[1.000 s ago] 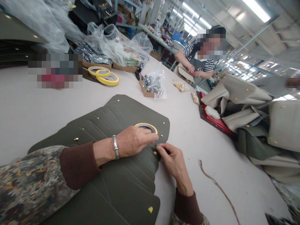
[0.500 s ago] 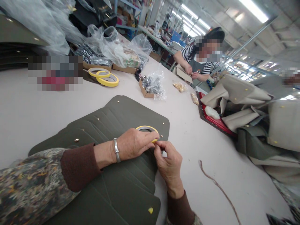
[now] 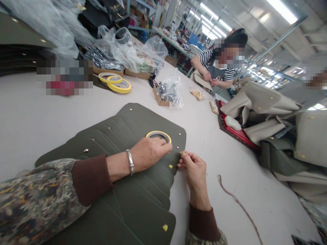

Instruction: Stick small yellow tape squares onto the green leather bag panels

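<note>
Head view: your left fingers (image 3: 165, 147) curl closed on the tape roll (image 3: 158, 132) atop the olive panels (image 3: 133, 194); your right fingers (image 3: 187, 158) pinch a yellow scrap (image 3: 181, 152) at the panels' right edge.

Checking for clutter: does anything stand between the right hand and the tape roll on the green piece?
Yes: the left hand, whose fingers cover the near side of the tape roll, toward the right hand. A small stud on the green piece also sits close by.
</note>
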{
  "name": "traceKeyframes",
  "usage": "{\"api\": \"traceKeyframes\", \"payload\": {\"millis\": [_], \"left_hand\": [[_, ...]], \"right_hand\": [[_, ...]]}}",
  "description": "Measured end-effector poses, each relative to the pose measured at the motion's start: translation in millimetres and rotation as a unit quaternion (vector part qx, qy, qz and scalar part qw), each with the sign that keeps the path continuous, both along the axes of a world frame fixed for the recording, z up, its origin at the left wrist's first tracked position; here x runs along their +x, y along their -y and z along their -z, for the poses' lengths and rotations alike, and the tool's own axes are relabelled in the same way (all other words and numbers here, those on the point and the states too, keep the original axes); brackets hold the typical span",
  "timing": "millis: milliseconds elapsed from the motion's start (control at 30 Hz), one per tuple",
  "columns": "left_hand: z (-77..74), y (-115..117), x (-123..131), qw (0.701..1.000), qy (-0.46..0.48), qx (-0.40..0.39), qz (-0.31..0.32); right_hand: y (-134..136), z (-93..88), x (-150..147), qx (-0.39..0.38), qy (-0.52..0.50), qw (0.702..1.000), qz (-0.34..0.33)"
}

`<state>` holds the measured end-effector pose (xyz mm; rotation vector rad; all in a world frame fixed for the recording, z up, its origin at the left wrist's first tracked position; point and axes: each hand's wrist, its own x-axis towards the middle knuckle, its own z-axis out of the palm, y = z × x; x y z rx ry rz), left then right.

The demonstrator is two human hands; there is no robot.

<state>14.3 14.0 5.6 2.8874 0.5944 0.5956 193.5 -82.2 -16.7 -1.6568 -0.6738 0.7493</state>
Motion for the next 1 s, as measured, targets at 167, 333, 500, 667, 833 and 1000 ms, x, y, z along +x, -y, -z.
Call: {"api": "traceKeyframes", "payload": {"millis": [167,333,500,667,833,1000], "left_hand": [[-0.3,-8,1,0.994,-0.105,0.024,-0.006],[-1.1,-4,-2,0.993,-0.112,0.011,0.024],[-0.6,-5,-1,0.995,-0.094,0.0,0.03],[0.2,-6,-2,0.995,-0.092,0.002,0.034],[1.6,-6,-4,0.995,-0.089,0.017,0.033],[4.7,-6,-4,0.996,-0.081,0.031,0.027]], "right_hand": [[2,6.9,10,-0.008,-0.012,1.0,-0.018],[2,1.5,2,-0.036,0.043,0.997,-0.054],[1,1.8,-2,-0.076,0.189,0.975,-0.085],[-4,1.4,-5,-0.081,0.318,0.94,-0.087],[4,-0.4,-2,-0.093,0.246,0.963,-0.051],[16,2.8,-3,-0.068,0.224,0.969,-0.082]]}}
